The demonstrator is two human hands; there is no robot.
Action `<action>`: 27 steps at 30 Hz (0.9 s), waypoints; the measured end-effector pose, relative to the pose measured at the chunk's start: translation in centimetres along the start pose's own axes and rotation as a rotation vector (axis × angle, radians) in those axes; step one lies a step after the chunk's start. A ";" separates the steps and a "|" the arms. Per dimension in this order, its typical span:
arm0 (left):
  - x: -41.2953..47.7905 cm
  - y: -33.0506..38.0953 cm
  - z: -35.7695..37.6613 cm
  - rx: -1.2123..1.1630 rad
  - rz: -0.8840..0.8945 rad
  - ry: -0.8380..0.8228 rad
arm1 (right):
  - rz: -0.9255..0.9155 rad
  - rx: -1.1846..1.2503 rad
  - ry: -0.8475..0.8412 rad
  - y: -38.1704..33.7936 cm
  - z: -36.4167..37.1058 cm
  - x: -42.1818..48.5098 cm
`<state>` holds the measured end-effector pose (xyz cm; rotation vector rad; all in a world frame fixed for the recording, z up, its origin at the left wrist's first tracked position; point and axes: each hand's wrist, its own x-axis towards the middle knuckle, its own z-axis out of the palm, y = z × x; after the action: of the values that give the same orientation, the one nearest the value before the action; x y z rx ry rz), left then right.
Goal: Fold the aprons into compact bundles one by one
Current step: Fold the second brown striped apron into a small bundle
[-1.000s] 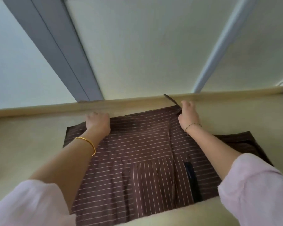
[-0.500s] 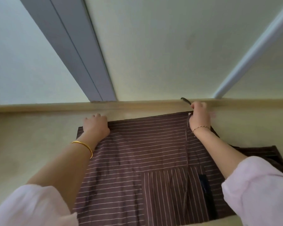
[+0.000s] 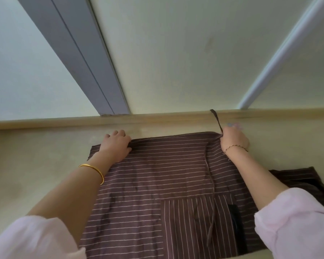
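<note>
A brown apron (image 3: 166,176) with thin white stripes lies flat on the beige surface, a striped pocket panel near its front. My left hand (image 3: 115,144) grips the apron's far left edge with curled fingers. My right hand (image 3: 232,138) pinches the far right corner, where a brown strap (image 3: 216,118) sticks up toward the ledge. Another strap (image 3: 211,199) runs down the middle of the cloth.
A wooden ledge (image 3: 157,118) borders the far side of the beige surface (image 3: 36,165), with a wall and grey frame behind it. A second dark fabric piece (image 3: 303,180) lies to the right under my right forearm.
The view has shifted, so the apron sits further right and lower. Both hands stay on the far edge; the right hand has moved slightly right with the strap.
</note>
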<state>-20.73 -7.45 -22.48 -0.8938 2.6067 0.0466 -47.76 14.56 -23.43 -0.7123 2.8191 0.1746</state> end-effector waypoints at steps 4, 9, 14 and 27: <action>-0.2 -1.4 0.1 0.051 -0.138 0.060 | -0.054 0.005 0.198 -0.4 0.1 -0.4; 0.0 -0.2 -0.2 0.163 -0.262 0.091 | -0.090 0.253 0.351 -0.7 0.3 -1.1; 1.6 6.2 -1.2 -0.113 0.064 0.239 | -0.210 0.288 0.197 -1.8 0.9 -3.3; 2.7 10.1 -0.8 -0.413 0.185 0.067 | 0.195 2.041 -0.812 -6.1 -5.8 -0.1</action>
<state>-28.95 -1.07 -23.67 -0.7879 2.7848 0.6343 -45.86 8.32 -18.17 0.1881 1.0935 -1.5966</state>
